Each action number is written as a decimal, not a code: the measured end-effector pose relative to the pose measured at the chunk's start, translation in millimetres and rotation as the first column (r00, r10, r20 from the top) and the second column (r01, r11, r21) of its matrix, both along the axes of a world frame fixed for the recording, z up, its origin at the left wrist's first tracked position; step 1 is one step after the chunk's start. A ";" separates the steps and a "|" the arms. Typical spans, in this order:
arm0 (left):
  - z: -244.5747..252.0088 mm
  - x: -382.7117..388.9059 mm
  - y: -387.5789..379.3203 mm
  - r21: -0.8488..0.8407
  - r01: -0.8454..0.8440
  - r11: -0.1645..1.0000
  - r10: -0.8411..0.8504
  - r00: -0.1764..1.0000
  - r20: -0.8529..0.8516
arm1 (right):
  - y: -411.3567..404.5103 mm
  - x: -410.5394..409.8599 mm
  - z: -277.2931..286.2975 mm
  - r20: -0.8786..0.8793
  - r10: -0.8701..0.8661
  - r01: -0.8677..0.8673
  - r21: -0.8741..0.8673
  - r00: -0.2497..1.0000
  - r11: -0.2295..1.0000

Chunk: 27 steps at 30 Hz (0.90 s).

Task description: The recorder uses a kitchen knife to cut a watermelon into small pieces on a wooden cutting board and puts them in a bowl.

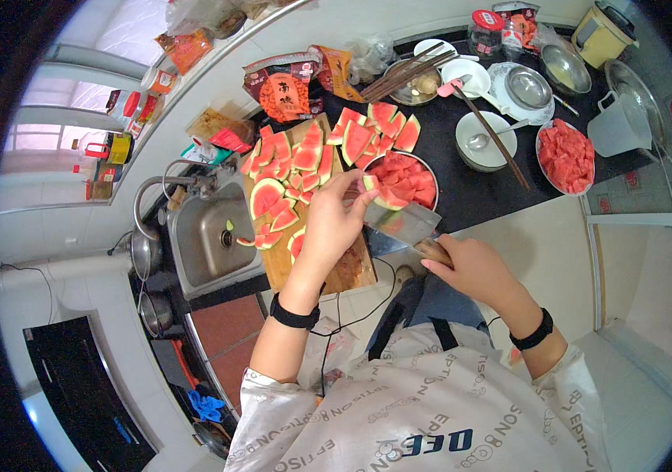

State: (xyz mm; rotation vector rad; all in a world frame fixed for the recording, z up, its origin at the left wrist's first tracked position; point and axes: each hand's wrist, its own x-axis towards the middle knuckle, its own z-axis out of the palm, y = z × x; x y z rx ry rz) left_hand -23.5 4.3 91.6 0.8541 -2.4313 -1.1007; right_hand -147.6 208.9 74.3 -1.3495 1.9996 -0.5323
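Note:
Between the thumb and fingers of my left hand [336, 212] is a watermelon slice [390, 202], its rind facing me. My right hand [477, 266] grips the wooden handle of a cleaver [405, 223]. The broad blade lies just below the slice, close to the rim of a metal bowl [436, 190] that holds chunks of red watermelon flesh [405, 177]. Under my left forearm a wooden cutting board [280, 268] carries many watermelon wedges and rind pieces [266, 197]. More cut wedges [365, 138] lie beyond the board on the dark countertop.
Left of the board is a steel sink [203, 248] with a faucet [153, 189]. At right stand a bowl of watermelon chunks [566, 158] and a white bowl [485, 154] with a spoon and chopsticks [492, 138]. Food bags [283, 88] and a plastic jug [619, 127] line the back and right.

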 end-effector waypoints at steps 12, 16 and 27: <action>-1.1 12.2 -26.5 -0.022 -0.178 0.984 0.177 0.983 -0.039 | 0.9 1.7 -0.1 0.083 0.007 -0.006 -0.010 0.997 1.000; 16.8 41.4 -51.8 0.121 -0.366 0.923 0.385 0.863 -0.326 | 7.8 2.0 -0.6 0.239 -0.053 0.069 -0.060 0.970 0.996; -43.2 76.2 -39.2 0.396 -0.343 0.852 0.457 0.857 -0.240 | 24.7 -24.0 11.8 0.930 -0.367 0.448 0.339 -0.025 0.827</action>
